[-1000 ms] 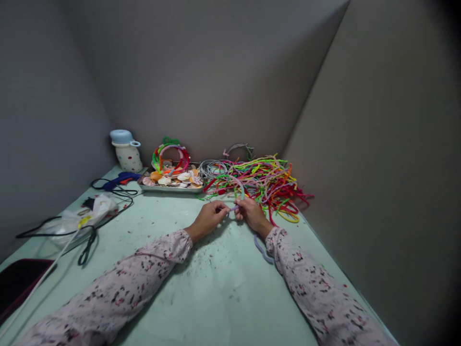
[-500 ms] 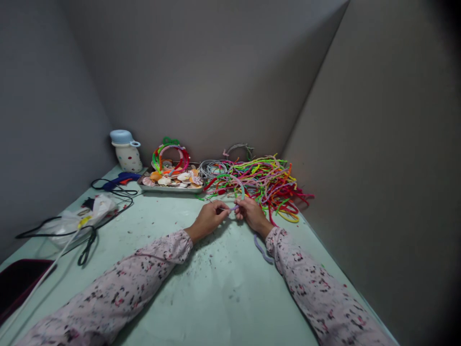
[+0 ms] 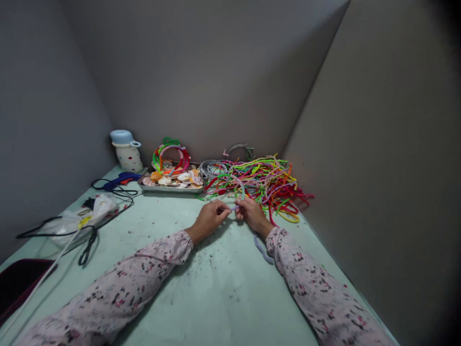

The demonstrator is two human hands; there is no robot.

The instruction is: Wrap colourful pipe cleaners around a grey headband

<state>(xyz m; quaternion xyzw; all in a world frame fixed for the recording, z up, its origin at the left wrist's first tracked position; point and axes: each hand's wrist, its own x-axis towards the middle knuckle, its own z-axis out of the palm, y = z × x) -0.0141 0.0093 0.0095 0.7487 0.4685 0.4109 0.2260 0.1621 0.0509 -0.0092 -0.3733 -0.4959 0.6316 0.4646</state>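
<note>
Above the near side of the pile, both my hands meet at a thin hoop (image 3: 242, 186) wrapped in coloured pipe cleaner, pale green and pink on its right side. My left hand (image 3: 211, 215) is closed in a pinch at the hoop's thin end, next to a short lilac wrapped stretch (image 3: 235, 208). Fingers of my right hand (image 3: 251, 213) close around the hoop just right of that lilac part. Exactly what sits between the fingertips is partly hidden. A loose lilac pipe cleaner (image 3: 262, 250) lies beside my right wrist, partly under the sleeve.
Behind my hands spreads a tangled pile of pipe cleaners (image 3: 277, 180), with coiled grey wire (image 3: 212, 168) at its left. A metal tray (image 3: 173, 190) holds seashells and finished colourful hoops (image 3: 185, 158). Leftward are a bottle (image 3: 127, 156), a blue glue gun (image 3: 120, 179), cords and a plastic bag (image 3: 104, 206).
</note>
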